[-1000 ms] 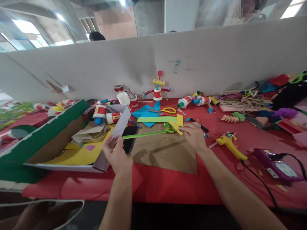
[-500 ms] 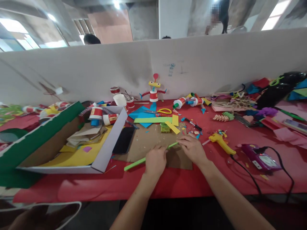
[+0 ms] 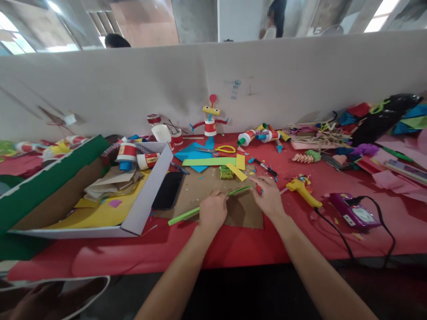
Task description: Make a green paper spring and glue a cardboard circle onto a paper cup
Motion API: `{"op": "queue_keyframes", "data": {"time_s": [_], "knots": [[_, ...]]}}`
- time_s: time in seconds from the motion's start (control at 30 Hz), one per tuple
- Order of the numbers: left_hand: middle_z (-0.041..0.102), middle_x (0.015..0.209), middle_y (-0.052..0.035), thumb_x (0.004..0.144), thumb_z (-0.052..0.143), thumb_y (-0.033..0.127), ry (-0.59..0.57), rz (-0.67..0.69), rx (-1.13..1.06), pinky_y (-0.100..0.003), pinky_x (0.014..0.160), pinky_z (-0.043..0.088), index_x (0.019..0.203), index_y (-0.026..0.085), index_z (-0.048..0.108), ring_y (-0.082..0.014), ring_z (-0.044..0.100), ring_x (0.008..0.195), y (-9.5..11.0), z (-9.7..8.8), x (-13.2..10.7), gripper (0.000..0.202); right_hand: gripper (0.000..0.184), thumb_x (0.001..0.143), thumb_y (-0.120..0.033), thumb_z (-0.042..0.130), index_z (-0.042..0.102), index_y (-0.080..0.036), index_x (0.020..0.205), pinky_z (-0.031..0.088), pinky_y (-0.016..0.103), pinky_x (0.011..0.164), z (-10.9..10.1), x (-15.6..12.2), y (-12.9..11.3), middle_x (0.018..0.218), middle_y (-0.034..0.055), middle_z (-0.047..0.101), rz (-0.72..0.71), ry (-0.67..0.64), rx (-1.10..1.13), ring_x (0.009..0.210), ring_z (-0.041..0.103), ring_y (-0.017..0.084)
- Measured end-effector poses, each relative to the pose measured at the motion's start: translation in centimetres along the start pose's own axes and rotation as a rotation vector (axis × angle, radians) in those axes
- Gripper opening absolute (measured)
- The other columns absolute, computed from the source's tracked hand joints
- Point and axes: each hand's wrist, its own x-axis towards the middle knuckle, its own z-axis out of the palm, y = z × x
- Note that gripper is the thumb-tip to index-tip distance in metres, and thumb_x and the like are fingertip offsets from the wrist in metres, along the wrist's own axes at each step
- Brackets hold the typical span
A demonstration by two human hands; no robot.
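My left hand (image 3: 213, 209) is closed around the middle of a light green paper strip (image 3: 183, 216), which looks folded lengthwise. One end sticks out to the left over the cardboard sheet's edge, the other towards my right hand (image 3: 267, 196). That hand has its fingers apart by the strip's right tip; whether the thumb touches it I cannot tell. Beyond my hands lie a pleated green paper piece (image 3: 227, 172), yellow strips (image 3: 237, 171) and a flat light green strip (image 3: 210, 162) across blue paper (image 3: 187, 153). Under everything is a brown cardboard sheet (image 3: 245, 218).
Left stands an open box (image 3: 147, 195) holding paper and cup figures, with a phone (image 3: 168, 190) beside it. Yellow-handled scissors (image 3: 226, 149) and a paper-cup robot (image 3: 210, 128) are behind. On the right are a yellow glue gun (image 3: 304, 192) and a purple corded power box (image 3: 354, 211).
My right hand's fingers have spread and come away from the strip's right end. My left hand still grips the strip. The whole view has shifted slightly.
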Motion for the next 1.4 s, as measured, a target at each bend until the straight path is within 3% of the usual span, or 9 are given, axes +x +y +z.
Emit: {"op": "queue_keyframes", "data": {"time_s": [0.23, 0.37, 0.5, 0.63, 0.8, 1.0, 1.17, 1.3, 1.4], "knots": [[0.062, 0.103, -0.0104, 0.084, 0.042, 0.021, -0.001, -0.036, -0.037, -0.032, 0.084, 0.039, 0.107, 0.024, 0.064, -0.0233, 0.055, 0.095, -0.3, 0.3, -0.2, 0.032, 0.037, 0.075, -0.012, 0.05, 0.063, -0.019, 0.109, 0.041, 0.04, 0.092, 0.0, 0.1, -0.8, 0.107, 0.0091, 0.056, -0.08, -0.018, 0.013, 0.102, 0.05, 0.023], [0.062, 0.103, -0.0065, 0.084, 0.044, 0.023, 0.001, -0.047, 0.066, -0.028, 0.085, 0.04, 0.105, 0.022, 0.065, -0.0193, 0.055, 0.096, -0.6, 0.5, -0.1, 0.029, 0.036, 0.076, -0.015, 0.048, 0.062, -0.019, 0.109, 0.04, 0.039, 0.091, -2.3, 0.1, 0.2, 0.107, 0.0096, 0.057, -0.046, 0.05, -0.123, 0.1, 0.051, 0.023], [0.061, 0.101, -0.0052, 0.084, 0.047, 0.023, -0.008, -0.022, 0.163, -0.028, 0.085, 0.04, 0.099, 0.021, 0.066, -0.0182, 0.054, 0.096, -0.7, 0.6, -0.1, 0.025, 0.036, 0.077, -0.021, 0.048, 0.06, -0.014, 0.11, 0.036, 0.043, 0.092, -6.7, -0.7, 3.0, 0.106, 0.0137, 0.059, 0.183, 0.012, -0.501, 0.102, 0.051, 0.028], [0.061, 0.099, -0.0058, 0.084, 0.047, 0.027, -0.018, 0.0, 0.221, -0.03, 0.081, 0.041, 0.099, 0.021, 0.066, -0.019, 0.054, 0.092, -0.6, 0.7, -0.1, 0.025, 0.038, 0.077, -0.029, 0.046, 0.059, -0.009, 0.107, 0.04, 0.045, 0.077, -9.5, -1.7, 5.5, 0.1, 0.0216, 0.06, 0.506, -0.237, -0.781, 0.093, 0.055, 0.035], [0.061, 0.099, -0.0049, 0.085, 0.045, 0.025, -0.015, 0.022, 0.213, -0.029, 0.078, 0.041, 0.098, 0.022, 0.066, -0.0178, 0.055, 0.09, -0.6, 0.8, -0.2, 0.025, 0.034, 0.075, -0.022, 0.044, 0.057, -0.006, 0.103, 0.041, 0.039, 0.075, -8.8, -1.5, 6.5, 0.097, 0.022, 0.061, 0.494, -0.385, -0.781, 0.089, 0.059, 0.032], [0.062, 0.096, -0.0048, 0.084, 0.047, 0.022, -0.012, 0.012, 0.16, -0.028, 0.081, 0.042, 0.103, 0.022, 0.065, -0.0176, 0.055, 0.093, -0.7, 0.8, -0.1, 0.027, 0.036, 0.07, -0.021, 0.051, 0.054, -0.006, 0.103, 0.044, 0.039, 0.073, -8.9, -0.5, 6.3, 0.092, 0.0232, 0.062, 0.482, -0.307, -0.744, 0.087, 0.06, 0.033], [0.063, 0.097, -0.0047, 0.083, 0.048, 0.021, -0.005, -0.004, 0.125, -0.027, 0.081, 0.042, 0.1, 0.023, 0.066, -0.0179, 0.055, 0.093, -0.6, 0.7, 0.0, 0.025, 0.036, 0.073, -0.032, 0.053, 0.056, -0.011, 0.102, 0.045, 0.037, 0.066, -10.4, -1.6, 3.2, 0.086, 0.0151, 0.064, 0.6, -0.098, -0.338, 0.082, 0.061, 0.029], [0.064, 0.096, -0.0043, 0.084, 0.046, 0.023, 0.009, -0.008, 0.126, -0.027, 0.076, 0.043, 0.097, 0.023, 0.067, -0.0178, 0.056, 0.091, -0.7, 0.9, 0.1, 0.025, 0.037, 0.078, -0.048, 0.049, 0.056, -0.015, 0.094, 0.048, 0.03, 0.061, -8.9, -2.9, -0.3, 0.085, 0.0088, 0.063, 0.646, -0.252, 0.398, 0.076, 0.062, 0.021], [0.064, 0.093, -0.0045, 0.085, 0.045, 0.023, 0.011, 0.004, 0.132, -0.026, 0.075, 0.043, 0.096, 0.023, 0.068, -0.0173, 0.057, 0.089, -0.7, 0.9, 0.1, 0.026, 0.034, 0.08, -0.049, 0.048, 0.052, -0.018, 0.093, 0.05, 0.031, 0.07, -7.0, -3.4, -2.2, 0.091, 0.0073, 0.062, 0.574, -0.31, 0.576, 0.08, 0.062, 0.019]]}}
